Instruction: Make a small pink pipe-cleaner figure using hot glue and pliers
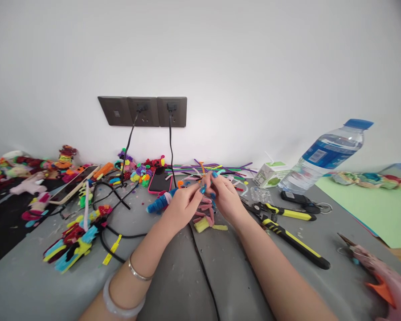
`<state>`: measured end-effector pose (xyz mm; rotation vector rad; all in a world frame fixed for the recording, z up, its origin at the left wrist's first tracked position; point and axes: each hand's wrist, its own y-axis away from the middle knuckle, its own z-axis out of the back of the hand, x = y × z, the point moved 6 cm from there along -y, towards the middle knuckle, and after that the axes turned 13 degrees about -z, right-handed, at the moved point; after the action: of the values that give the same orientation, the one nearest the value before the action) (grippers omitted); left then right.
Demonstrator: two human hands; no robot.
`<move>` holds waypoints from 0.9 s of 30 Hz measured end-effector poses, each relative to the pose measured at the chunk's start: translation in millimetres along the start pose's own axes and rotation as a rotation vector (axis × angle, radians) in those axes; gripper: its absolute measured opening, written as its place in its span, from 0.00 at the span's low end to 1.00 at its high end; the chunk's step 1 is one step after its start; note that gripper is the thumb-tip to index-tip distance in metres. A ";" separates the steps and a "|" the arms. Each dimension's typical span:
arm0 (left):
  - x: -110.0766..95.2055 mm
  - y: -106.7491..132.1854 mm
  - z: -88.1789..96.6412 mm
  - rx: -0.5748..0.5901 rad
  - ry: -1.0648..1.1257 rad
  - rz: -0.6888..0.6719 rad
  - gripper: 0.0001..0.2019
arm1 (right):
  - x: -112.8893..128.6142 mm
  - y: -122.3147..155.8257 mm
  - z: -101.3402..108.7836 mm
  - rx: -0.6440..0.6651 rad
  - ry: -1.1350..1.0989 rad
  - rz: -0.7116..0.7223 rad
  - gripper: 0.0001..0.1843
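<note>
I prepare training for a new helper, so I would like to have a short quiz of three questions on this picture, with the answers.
1. True or false: the bare left hand and the bare right hand are close together over the smooth grey table.
2. Which tool lies just to the right of the right hand?
A. a brown wooden spoon
B. metal pliers with long black-and-yellow handles
C. a red plastic ruler
3. How many black plugs sit in the dark rectangular wall socket panel?

Key:
1. True
2. B
3. Two
</note>
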<state>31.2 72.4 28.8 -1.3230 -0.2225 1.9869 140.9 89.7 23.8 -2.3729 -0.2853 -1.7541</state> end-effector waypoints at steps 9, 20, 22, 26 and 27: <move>8.4 -0.4 -3.8 -0.106 0.144 0.089 0.18 | -2.4 -0.9 -5.8 0.034 -0.053 -0.045 0.29; 6.4 0.7 -5.8 -0.165 0.131 0.099 0.17 | -0.7 -2.0 -7.4 0.011 -0.128 -0.035 0.28; 3.5 0.3 -1.1 -0.131 0.009 0.044 0.17 | -0.2 -1.6 -5.0 -0.009 -0.092 -0.041 0.28; 1.1 0.0 3.0 -0.038 -0.149 0.035 0.16 | 0.3 -0.3 -2.1 -0.047 -0.014 -0.058 0.28; 0.2 0.0 3.3 -0.030 -0.169 0.029 0.16 | -0.2 -0.1 -2.8 -0.041 -0.013 -0.065 0.28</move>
<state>28.3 73.4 30.2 -1.1830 -0.3157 2.1293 138.1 89.1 24.4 -2.4312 -0.3352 -1.7898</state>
